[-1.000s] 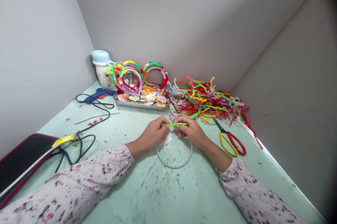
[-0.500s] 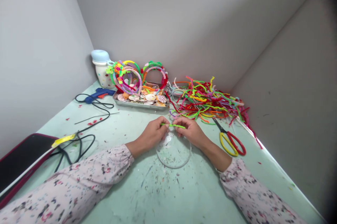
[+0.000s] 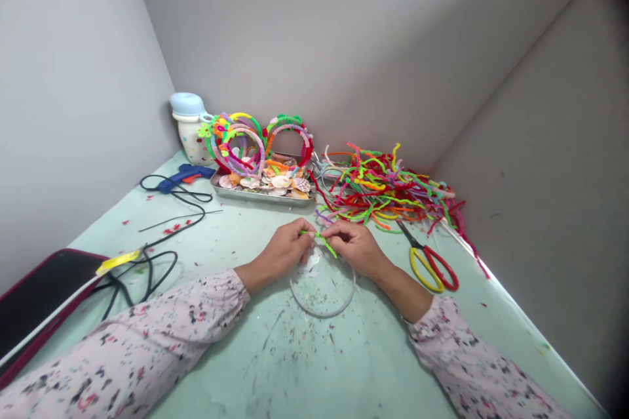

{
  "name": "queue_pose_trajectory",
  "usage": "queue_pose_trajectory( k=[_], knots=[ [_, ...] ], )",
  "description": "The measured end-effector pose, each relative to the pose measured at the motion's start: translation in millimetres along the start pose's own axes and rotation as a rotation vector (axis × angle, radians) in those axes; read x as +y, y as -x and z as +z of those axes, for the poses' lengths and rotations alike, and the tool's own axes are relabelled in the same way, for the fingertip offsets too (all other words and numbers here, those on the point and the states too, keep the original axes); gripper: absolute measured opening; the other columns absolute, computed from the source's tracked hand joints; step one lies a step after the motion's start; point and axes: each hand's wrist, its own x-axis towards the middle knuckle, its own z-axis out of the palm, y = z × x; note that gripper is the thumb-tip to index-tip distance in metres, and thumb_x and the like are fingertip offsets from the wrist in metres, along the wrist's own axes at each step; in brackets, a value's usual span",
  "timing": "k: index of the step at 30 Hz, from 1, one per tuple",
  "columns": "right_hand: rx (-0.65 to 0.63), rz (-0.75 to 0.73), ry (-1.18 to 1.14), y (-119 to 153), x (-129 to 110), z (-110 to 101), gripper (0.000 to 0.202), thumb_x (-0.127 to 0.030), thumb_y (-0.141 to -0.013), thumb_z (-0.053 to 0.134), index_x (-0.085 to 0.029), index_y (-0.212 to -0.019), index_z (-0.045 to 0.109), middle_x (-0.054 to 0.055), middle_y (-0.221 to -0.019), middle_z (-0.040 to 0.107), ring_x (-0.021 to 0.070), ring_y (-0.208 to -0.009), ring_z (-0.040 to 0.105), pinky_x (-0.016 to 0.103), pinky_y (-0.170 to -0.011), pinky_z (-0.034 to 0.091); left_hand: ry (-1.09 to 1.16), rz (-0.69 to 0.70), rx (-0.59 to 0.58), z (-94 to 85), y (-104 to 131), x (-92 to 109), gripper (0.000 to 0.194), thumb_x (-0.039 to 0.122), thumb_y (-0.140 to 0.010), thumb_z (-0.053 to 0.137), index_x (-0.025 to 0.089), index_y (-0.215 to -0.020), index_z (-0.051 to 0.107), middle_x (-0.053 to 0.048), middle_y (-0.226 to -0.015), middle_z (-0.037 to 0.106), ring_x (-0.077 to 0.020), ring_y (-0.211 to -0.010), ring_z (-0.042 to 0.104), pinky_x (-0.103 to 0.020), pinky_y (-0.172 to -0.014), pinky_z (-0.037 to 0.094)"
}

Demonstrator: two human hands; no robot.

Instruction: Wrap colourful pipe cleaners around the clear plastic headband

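A short bright green pipe cleaner is pinched between my two hands in the middle of the view. My left hand grips its left part between thumb and fingertips. My right hand is closed on it just to the right, and its loose end slants down toward me. Below the hands a thin pale grey headband shows as a curve; its upper part is hidden by the hands. Small white scraps lie on the table under the fingers.
Behind stands a metal tray of seashells and pipe-cleaner-wrapped headbands. A heap of coloured pipe cleaners lies back right, near scissors. At left are a blue glue gun, cables, a lidded cup and a dark tablet-like slab.
The free right end of the pipe cleaner, level before, has been bent down toward me. My right fingers have shifted slightly left; my left hand has stayed almost still.
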Motion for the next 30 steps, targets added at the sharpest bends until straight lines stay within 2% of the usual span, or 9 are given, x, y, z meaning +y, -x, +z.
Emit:
queue_pose_trajectory(
  k=[4, 8, 12, 17, 23, 30],
  knots=[
    [0.007, -0.108, 0.107, -0.3, -5.4, -2.1, 0.024, -0.008, -0.072, 0.051, -0.020, -0.080, 0.071, 0.001, -0.074, 0.065, 0.0141, -0.068, 0.056, 0.026, -0.065, 0.042, 0.021, -0.015, -0.016, -0.4, 0.1, 0.7, 0.016, 0.031, -0.083, 0.046, 0.018, -0.077, 0.053, 0.005, -0.049, 0.052, -0.0098, -0.044, 0.046, -0.020, -0.047, 0.033],
    [-0.006, -0.132, 0.134, 0.1, -7.1, -2.8, 0.024, -0.009, -0.073, 0.051, -0.020, -0.081, 0.070, 0.001, -0.073, 0.065, 0.0146, -0.069, 0.056, 0.026, -0.066, 0.042, 0.024, -0.017, -0.021, -1.1, 0.7, 1.4, 0.016, 0.030, -0.083, 0.045, 0.018, -0.076, 0.053, 0.005, -0.048, 0.052, -0.0095, -0.043, 0.046, -0.020, -0.047, 0.034],
    [-0.050, -0.026, 0.008, 2.4, -3.8, -2.5, 0.017, -0.015, -0.077, 0.052, -0.019, -0.086, 0.066, 0.001, -0.075, 0.063, 0.0139, -0.066, 0.056, 0.025, -0.061, 0.042, 0.012, -0.011, -0.018, -1.5, 0.3, 2.2, 0.013, 0.028, -0.081, 0.047, 0.017, -0.077, 0.054, 0.005, -0.049, 0.051, -0.0093, -0.043, 0.045, -0.019, -0.047, 0.033],
    [-0.106, 0.111, -0.207, 2.9, -1.4, -2.1, 0.013, -0.023, -0.082, 0.050, -0.019, -0.090, 0.060, -0.004, -0.060, 0.053, 0.0105, -0.051, 0.049, 0.022, -0.049, 0.038, -0.010, 0.026, -0.067, -0.9, 0.0, 2.3, 0.014, 0.028, -0.080, 0.049, 0.017, -0.082, 0.056, 0.006, -0.049, 0.049, -0.0087, -0.044, 0.044, -0.019, -0.044, 0.033],
    [-0.117, 0.139, -0.226, -0.1, -5.7, -3.1, 0.012, -0.027, -0.080, 0.054, -0.017, -0.075, 0.058, -0.005, -0.056, 0.051, 0.0091, -0.048, 0.048, 0.021, -0.049, 0.036, -0.010, 0.043, -0.088, -0.4, 1.7, 3.7, 0.015, 0.029, -0.081, 0.049, 0.016, -0.083, 0.056, 0.006, -0.051, 0.047, -0.0080, -0.044, 0.044, -0.018, -0.044, 0.033],
    [-0.161, 0.180, -0.221, -2.5, -5.4, -4.6, 0.015, -0.029, -0.079, 0.056, -0.017, -0.072, 0.056, -0.004, -0.052, 0.052, 0.0094, -0.048, 0.047, 0.021, -0.050, 0.037, 0.009, 0.067, -0.064, -0.6, 2.3, 6.8, 0.012, 0.026, -0.081, 0.051, 0.017, -0.086, 0.054, 0.006, -0.056, 0.049, -0.0069, -0.045, 0.044, -0.018, -0.045, 0.034]
  ],
)
